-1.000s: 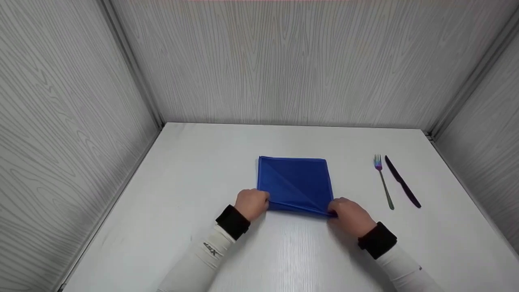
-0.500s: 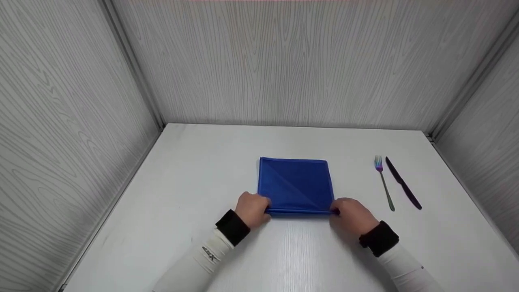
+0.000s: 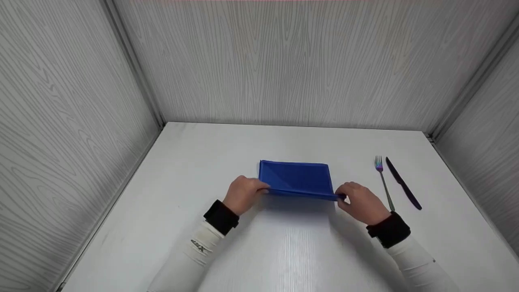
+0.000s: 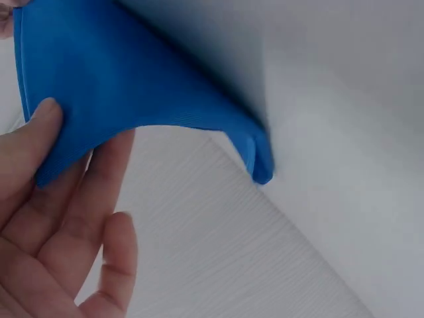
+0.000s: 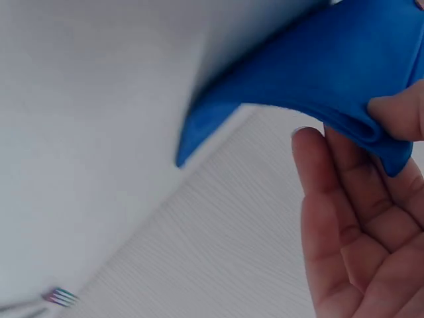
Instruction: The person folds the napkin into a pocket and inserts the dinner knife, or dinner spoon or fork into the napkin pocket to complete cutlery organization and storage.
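A folded blue cloth napkin [image 3: 298, 176] lies mid-table with its near edge raised off the surface. My left hand [image 3: 244, 194] pinches the near left corner between thumb and fingers. At the near right corner, my right hand [image 3: 362, 202] pinches the cloth the same way. In the left wrist view the napkin [image 4: 99, 79] curves up from the table, its far part still resting there. The right wrist view has the thumb on top of the layered napkin [image 5: 305, 73] and the fingers beneath it.
To the right of the napkin lie a fork [image 3: 381, 174] with iridescent tines and a dark knife [image 3: 401, 180], side by side. The white table [image 3: 202, 150] is enclosed by wood-grain panels [image 3: 284, 61] at the back and both sides.
Both hands have lifted the napkin's near edge from the table and moved it away from the person, toward the far edge. The fork and knife have stayed in place.
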Motion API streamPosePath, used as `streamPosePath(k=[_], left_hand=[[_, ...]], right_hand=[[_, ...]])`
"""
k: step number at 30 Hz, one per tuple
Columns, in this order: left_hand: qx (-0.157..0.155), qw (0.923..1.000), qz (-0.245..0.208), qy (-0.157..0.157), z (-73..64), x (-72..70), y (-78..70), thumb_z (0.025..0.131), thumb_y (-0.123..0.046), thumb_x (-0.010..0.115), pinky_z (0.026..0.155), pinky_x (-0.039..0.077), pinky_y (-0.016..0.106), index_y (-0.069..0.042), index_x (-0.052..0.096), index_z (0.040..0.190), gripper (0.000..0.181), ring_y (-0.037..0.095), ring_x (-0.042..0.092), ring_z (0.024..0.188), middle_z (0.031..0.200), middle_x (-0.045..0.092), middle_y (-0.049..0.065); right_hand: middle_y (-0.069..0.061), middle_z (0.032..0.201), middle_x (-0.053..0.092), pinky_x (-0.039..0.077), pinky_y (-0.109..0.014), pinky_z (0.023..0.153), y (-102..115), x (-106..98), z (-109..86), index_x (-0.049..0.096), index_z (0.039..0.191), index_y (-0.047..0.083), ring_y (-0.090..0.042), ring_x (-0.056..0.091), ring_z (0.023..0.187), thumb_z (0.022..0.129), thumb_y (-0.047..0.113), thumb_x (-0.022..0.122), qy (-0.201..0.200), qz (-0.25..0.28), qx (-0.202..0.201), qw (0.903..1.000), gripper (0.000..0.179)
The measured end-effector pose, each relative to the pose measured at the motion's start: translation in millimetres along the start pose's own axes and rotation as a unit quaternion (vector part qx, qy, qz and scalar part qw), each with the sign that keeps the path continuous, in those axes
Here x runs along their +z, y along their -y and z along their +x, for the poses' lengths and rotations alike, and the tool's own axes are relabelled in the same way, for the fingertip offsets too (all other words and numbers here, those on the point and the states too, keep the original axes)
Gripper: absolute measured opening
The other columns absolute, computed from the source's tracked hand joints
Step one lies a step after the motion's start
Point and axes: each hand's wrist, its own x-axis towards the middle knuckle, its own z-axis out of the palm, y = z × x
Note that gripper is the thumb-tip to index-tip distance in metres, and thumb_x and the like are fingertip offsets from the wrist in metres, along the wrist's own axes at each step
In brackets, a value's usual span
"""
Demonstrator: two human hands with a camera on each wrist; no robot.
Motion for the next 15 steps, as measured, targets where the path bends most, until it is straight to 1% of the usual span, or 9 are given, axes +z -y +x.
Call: streamPosePath(k=[3,5,8,10,12,13,14,15], left_hand=[[0.032,0.9979,-0.016,-0.053,7.5,-19.4,-0.9,0.095,-0.013,0.078,0.077,0.058,0.04,-0.01,0.083,0.108,0.015,0.019,0.076,0.083,0.091,0.081,0.004],[0.051,0.9945,-0.034,-0.084,10.5,-33.1,-5.0,0.096,-0.012,0.076,0.078,0.058,0.04,-0.009,0.082,0.11,0.015,0.018,0.075,0.082,0.091,0.08,0.004],[0.076,0.9865,-0.077,-0.122,12.1,-55.0,-14.5,0.098,-0.009,0.075,0.077,0.057,0.038,-0.007,0.08,0.111,0.015,0.017,0.073,0.083,0.095,0.08,0.004],[0.084,0.9801,-0.119,-0.135,12.3,-69.8,-22.0,0.098,-0.007,0.073,0.076,0.057,0.036,-0.005,0.078,0.112,0.014,0.016,0.072,0.083,0.098,0.08,0.004],[0.084,0.9725,-0.171,-0.134,12.7,-83.8,-29.4,0.099,-0.005,0.072,0.076,0.057,0.033,-0.004,0.076,0.111,0.013,0.015,0.071,0.083,0.101,0.079,0.006],[0.077,0.9689,-0.198,-0.128,12.8,-90.1,-32.6,0.1,-0.005,0.071,0.076,0.058,0.032,-0.003,0.076,0.112,0.013,0.016,0.071,0.084,0.103,0.079,0.006],[0.066,0.9652,-0.224,-0.117,13.1,-95.1,-34.9,0.101,-0.005,0.07,0.076,0.058,0.031,-0.002,0.075,0.112,0.013,0.016,0.071,0.084,0.104,0.079,0.007],[0.05,0.9614,-0.251,-0.1,13.5,-98.8,-36.1,0.102,-0.005,0.068,0.076,0.058,0.03,-0.002,0.075,0.113,0.013,0.017,0.071,0.085,0.105,0.078,0.008]], right_hand=[[-0.007,0.088,0.071,0.059,-0.036,0.07,4.5,-22.9,6.5,0.072,0.095,0.003,-0.016,0.066,0.08,0.08,-0.009,0.08,-0.053,-0.019,-0.051,0.9971,0.02],[-0.006,0.087,0.07,0.058,-0.035,0.068,8.6,-40.6,8.7,0.07,0.094,0.003,-0.016,0.065,0.08,0.078,-0.012,0.079,-0.082,-0.022,-0.084,0.9928,0.024],[-0.003,0.087,0.07,0.057,-0.031,0.065,17.9,-68.8,8.8,0.069,0.093,0.005,-0.011,0.064,0.078,0.078,-0.014,0.077,-0.099,-0.003,-0.105,0.9895,0.026],[0.001,0.087,0.071,0.057,-0.026,0.065,25.7,-87.5,7.0,0.068,0.093,0.007,-0.006,0.063,0.077,0.08,-0.016,0.074,-0.093,0.037,-0.098,0.9901,0.027],[0.005,0.086,0.071,0.055,-0.022,0.065,33.8,-104.1,4.4,0.068,0.092,0.009,-0.003,0.062,0.075,0.083,-0.016,0.07,-0.081,0.093,-0.08,0.9891,0.026],[0.006,0.085,0.07,0.054,-0.02,0.063,37.2,-111.1,3.6,0.068,0.091,0.009,-0.002,0.061,0.072,0.085,-0.016,0.067,-0.067,0.134,-0.068,0.9863,0.026],[0.006,0.082,0.068,0.052,-0.02,0.061,39.7,-116.9,3.1,0.067,0.091,0.008,-0.003,0.06,0.069,0.087,-0.017,0.063,-0.05,0.18,-0.054,0.9809,0.025],[0.007,0.079,0.066,0.051,-0.021,0.06,40.9,-121.0,3.3,0.067,0.09,0.007,-0.005,0.058,0.066,0.088,-0.017,0.06,-0.029,0.225,-0.039,0.9732,0.025]])
